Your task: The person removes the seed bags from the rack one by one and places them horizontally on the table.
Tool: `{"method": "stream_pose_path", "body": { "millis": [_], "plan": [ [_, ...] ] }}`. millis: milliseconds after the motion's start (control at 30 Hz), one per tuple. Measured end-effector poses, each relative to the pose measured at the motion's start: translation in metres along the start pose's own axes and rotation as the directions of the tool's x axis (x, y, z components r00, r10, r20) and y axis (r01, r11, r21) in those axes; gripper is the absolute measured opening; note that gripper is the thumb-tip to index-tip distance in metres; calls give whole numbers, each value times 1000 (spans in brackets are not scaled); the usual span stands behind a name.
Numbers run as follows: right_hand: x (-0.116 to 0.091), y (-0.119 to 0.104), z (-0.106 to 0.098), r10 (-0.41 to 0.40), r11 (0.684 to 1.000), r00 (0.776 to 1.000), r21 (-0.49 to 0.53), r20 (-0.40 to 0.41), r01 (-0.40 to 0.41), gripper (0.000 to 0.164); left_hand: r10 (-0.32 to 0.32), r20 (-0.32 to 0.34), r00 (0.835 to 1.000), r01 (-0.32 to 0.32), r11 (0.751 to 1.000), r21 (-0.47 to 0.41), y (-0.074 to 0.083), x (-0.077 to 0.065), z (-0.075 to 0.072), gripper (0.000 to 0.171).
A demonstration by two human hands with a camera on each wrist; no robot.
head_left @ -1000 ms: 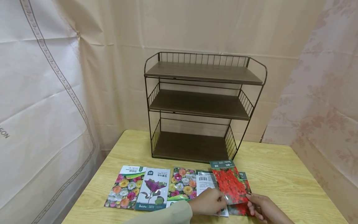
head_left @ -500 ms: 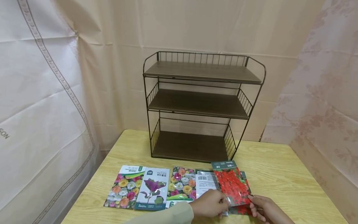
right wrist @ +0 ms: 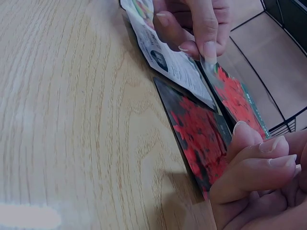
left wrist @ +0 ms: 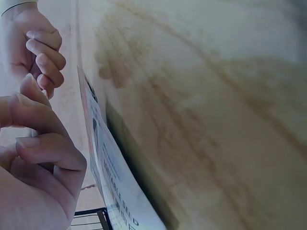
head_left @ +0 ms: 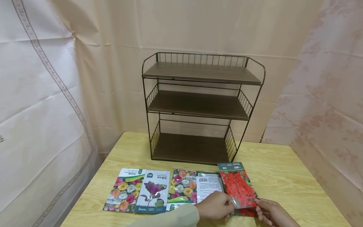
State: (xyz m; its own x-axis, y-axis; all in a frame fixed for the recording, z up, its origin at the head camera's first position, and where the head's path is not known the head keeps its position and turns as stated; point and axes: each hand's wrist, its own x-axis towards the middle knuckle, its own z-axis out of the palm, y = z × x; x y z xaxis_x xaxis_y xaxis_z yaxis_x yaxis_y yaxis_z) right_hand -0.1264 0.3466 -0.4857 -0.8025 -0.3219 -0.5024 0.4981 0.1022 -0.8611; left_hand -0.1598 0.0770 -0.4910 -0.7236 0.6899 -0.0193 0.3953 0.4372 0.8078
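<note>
A red-flower seed packet [head_left: 239,187] is held up close above the table in both hands. My left hand [head_left: 216,205] pinches its lower left corner between thumb and fingers. At the lower right corner, my right hand [head_left: 273,212] pinches the edge, fingers curled. Beneath it lies a second red-flower packet [right wrist: 199,132], mostly covered in the head view. Just left of the hands is a packet lying back side up [head_left: 208,186], with a barcode and printed text; my left hand overlaps its lower part.
Further left lie a rose-pattern packet [head_left: 184,187], a purple-leaf packet [head_left: 153,190] and another rose-pattern packet [head_left: 124,190], side by side. Behind the row stands a three-tier wire shelf [head_left: 198,105] with brown boards on the wooden table [head_left: 279,176]. Curtains hang around.
The held red-flower packet has shifted a little to the right, covering more of the one below. Both hands moved right with it, keeping their hold. The head view has turned slightly.
</note>
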Motion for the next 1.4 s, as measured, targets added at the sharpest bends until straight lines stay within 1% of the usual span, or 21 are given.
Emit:
{"method": "stream_pose_path", "body": {
  "millis": [100, 233, 400, 533, 633, 767, 867, 967, 1033, 1100, 1267, 1400],
  "plan": [
    [-1, 2, -4, -2, 1000, 1000, 10, -1, 2, 31, 13, 0, 1000, -13, 999, 49, 1, 3, 3, 30],
    [-4, 5, -9, -7, 1000, 1000, 7, -3, 7, 32, 20, 9, 1000, -21, 996, 90, 5, 7, 6, 29],
    [-8, 6, -12, 7, 1000, 1000, 4, -24, -7, 35, 8, 17, 1000, -9, 997, 75, 9, 12, 7, 31],
    [-10, 6, -14, 11, 1000, 997, -11, -70, -12, 35, 16, 9, 1000, -17, 994, 108, 11, 17, 9, 34],
    [-13, 7, -18, 7, 1000, 995, -22, -101, -9, 35, 6, 17, 1000, -8, 992, 127, 14, 23, 12, 36],
    [-16, 9, -25, -4, 1000, 994, -22, -107, 2, 36, -29, 37, 999, 25, 995, 97, 22, 32, 16, 37],
    [-17, 12, -30, 4, 1000, 993, 2, -120, -4, 36, -51, 38, 998, 48, 996, 82, 29, 36, 19, 36],
    [-17, 14, -33, 26, 999, 988, 25, -153, -22, 37, -73, 32, 997, 71, 994, 77, 34, 39, 22, 33],
    [-17, 15, -34, 32, 999, 985, 34, -168, -26, 36, -80, 29, 996, 77, 993, 86, 34, 41, 23, 32],
    [-18, 16, -35, 29, 999, 985, 32, -172, -24, 37, -92, 29, 995, 89, 993, 75, 34, 43, 25, 31],
    [-19, 19, -38, 22, 1000, 983, 23, -182, -19, 37, -82, 18, 996, 80, 993, 91, 31, 46, 31, 37],
    [-21, 21, -41, 28, 999, 975, 21, -219, -24, 38, -68, -10, 998, 69, 987, 142, 31, 50, 37, 41]
  ]
}}
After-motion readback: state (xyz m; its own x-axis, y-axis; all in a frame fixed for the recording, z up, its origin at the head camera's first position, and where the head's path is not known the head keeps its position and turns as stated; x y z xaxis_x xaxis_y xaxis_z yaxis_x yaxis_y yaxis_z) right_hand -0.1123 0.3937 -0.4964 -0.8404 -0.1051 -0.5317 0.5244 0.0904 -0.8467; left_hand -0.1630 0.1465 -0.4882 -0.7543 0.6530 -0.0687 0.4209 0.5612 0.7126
